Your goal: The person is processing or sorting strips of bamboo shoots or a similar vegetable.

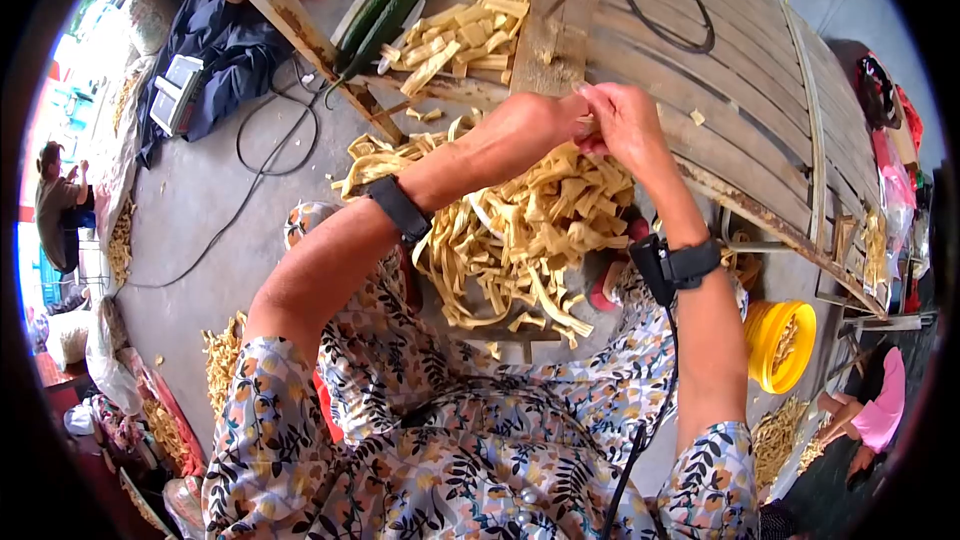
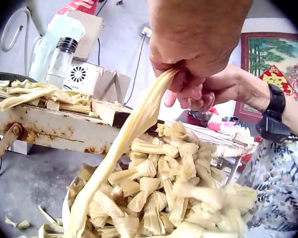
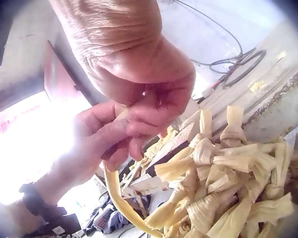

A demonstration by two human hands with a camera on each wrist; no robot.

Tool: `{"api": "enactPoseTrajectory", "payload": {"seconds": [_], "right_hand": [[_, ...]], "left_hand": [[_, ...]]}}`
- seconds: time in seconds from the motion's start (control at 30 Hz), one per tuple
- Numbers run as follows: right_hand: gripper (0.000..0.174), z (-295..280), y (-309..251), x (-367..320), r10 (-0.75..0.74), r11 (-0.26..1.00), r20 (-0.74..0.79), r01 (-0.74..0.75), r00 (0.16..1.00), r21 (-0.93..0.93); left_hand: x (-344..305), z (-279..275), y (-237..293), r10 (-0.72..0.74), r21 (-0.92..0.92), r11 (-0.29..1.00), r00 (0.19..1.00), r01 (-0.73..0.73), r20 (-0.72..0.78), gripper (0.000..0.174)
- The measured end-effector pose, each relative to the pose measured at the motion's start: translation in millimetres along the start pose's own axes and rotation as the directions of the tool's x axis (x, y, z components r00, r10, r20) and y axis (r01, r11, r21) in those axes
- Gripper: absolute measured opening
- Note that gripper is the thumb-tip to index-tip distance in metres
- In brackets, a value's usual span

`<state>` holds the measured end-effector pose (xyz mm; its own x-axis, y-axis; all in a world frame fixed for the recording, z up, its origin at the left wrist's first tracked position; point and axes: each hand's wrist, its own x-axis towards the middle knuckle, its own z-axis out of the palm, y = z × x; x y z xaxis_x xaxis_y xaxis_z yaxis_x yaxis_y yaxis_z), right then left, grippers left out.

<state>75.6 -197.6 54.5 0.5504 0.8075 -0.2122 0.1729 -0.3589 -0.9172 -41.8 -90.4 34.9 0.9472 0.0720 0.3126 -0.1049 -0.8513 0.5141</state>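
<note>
My left hand (image 1: 530, 125) and right hand (image 1: 625, 120) meet above the pile, close to the table's rusty edge. A long, pale-yellow strip of tofu skin (image 2: 120, 141) hangs from the curled fingers of my left hand, its lower part reaching down past the pile. At the strip's upper end, my right hand (image 3: 139, 84) pinches with bent fingers, right against the left fingertips; the grip itself is partly hidden. Below both hands lies a heap of knotted tofu-skin pieces (image 1: 565, 205), and several knots (image 3: 203, 151) show plainly in the right wrist view.
On the slatted table (image 1: 740, 70) are short cut strips (image 1: 475, 30), a wooden board (image 1: 555, 40), long green cucumbers (image 1: 395, 5) and a black cable (image 1: 708, 25). A yellow bucket (image 1: 760, 345) stands at the right. Dark cloth (image 1: 225, 50) and a cord lie left; other people sit farther off.
</note>
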Motion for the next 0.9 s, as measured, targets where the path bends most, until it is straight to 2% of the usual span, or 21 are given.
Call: {"api": "enactPoseTrajectory", "payload": {"seconds": [0.03,0.13,0.17,0.2,0.27,0.3,0.33,0.4,0.43,0.47,0.53,0.57,0.6,0.67,0.73,0.77,0.8,0.87,0.9], "right_hand": [[0.023,-1.0,4.3,2.2,-0.005,0.993,0.018,0.007,1.000,-0.121],[0.016,3.9,24.0,10.9,-0.141,0.981,-0.044,0.134,0.989,-0.143],[0.009,0.9,26.7,14.2,-0.106,0.992,-0.057,0.101,0.993,-0.080],[0.009,-5.6,21.9,12.6,-0.106,0.992,-0.095,0.098,0.990,-0.081],[0.007,-23.4,13.1,7.6,-0.104,0.992,-0.167,0.091,0.981,-0.082],[0.009,-32.6,22.3,11.4,-0.141,0.987,-0.130,0.130,0.981,-0.091],[0.011,-30.4,20.6,7.2,-0.106,0.987,-0.029,0.101,0.994,-0.126],[0.014,-19.7,14.7,-5.8,-0.020,0.978,0.174,0.056,0.985,-0.203],[0.021,-9.9,16.9,-8.5,-0.013,0.994,0.378,0.052,0.926,-0.093],[0.024,-3.4,12.9,-14.3,-0.049,0.999,0.473,0.038,0.880,0.033],[0.031,6.7,-12.0,-30.0,-0.163,0.963,0.628,-0.016,0.761,0.270],[0.040,6.5,-12.8,-29.0,-0.332,0.873,0.623,-0.018,0.708,0.487],[0.045,6.6,-14.2,-27.0,-0.359,0.836,0.578,-0.024,0.733,0.549],[0.043,1.4,-19.7,-20.6,-0.390,0.758,0.448,0.004,0.804,0.652],[0.040,-0.5,-22.8,-17.4,-0.378,0.874,0.310,0.227,0.872,0.429],[0.039,-0.4,-22.1,-15.3,-0.387,0.903,0.229,0.315,0.893,0.293],[0.035,6.4,-16.5,-11.1,-0.359,0.902,0.237,0.270,0.903,0.335],[0.032,7.2,-12.9,-11.0,-0.355,0.933,0.202,0.334,0.913,0.131],[0.031,7.7,-14.8,-13.1,-0.343,0.938,0.211,0.323,0.915,0.127]], "left_hand": [[-2.3,-1.4,5.4,-0.023,0.082,0.997,0.996,0.016,0.087,0.016],[-6.3,-4.3,11.9,-0.226,-0.105,0.963,0.957,0.248,0.184,0.018],[-10.7,-0.1,6.2,-0.296,-0.202,0.926,0.945,0.320,0.136,0.015],[-11.1,-9.3,5.3,-0.339,-0.220,0.903,0.927,0.368,0.161,0.015],[-19.6,-11.1,-16.7,-0.305,-0.321,0.892,0.948,0.319,0.095,0.012],[-22.3,-21.7,-18.0,-0.234,-0.272,0.933,0.971,0.238,0.048,0.010],[-23.1,-27.1,-21.9,-0.221,-0.301,0.925,0.973,0.232,0.070,0.011],[-23.8,-40.2,-22.3,-0.177,-0.210,0.959,0.980,0.191,0.086,0.014],[-24.1,-43.4,-29.3,-0.158,-0.348,0.920,0.983,0.180,0.091,0.015],[-24.9,-51.2,-31.8,-0.240,-0.420,0.860,0.955,0.291,0.172,0.017],[-25.4,-55.4,-34.9,-0.196,-0.587,0.762,0.961,0.274,0.194,0.020],[-23.0,-53.5,-32.4,-0.168,-0.653,0.706,0.961,0.274,0.221,0.023],[-20.0,-42.8,-28.6,-0.256,-0.681,0.650,0.941,0.336,0.220,0.024],[-20.2,-25.2,-10.9,-0.338,-0.832,0.417,0.912,0.365,0.230,0.026],[-20.1,-14.5,-18.8,-0.068,-0.898,0.157,0.911,0.412,0.406,0.030],[-21.9,-7.0,-17.4,-0.033,-0.903,-0.008,0.902,0.430,0.431,0.037],[-20.0,-0.7,-14.6,0.053,-0.899,-0.145,0.911,0.412,0.409,0.041],[-20.5,7.2,-11.3,0.035,-0.882,-0.216,0.906,0.419,0.422,0.043],[-20.7,9.0,-12.0,0.040,-0.869,-0.229,0.896,0.439,0.443,0.043]]}}
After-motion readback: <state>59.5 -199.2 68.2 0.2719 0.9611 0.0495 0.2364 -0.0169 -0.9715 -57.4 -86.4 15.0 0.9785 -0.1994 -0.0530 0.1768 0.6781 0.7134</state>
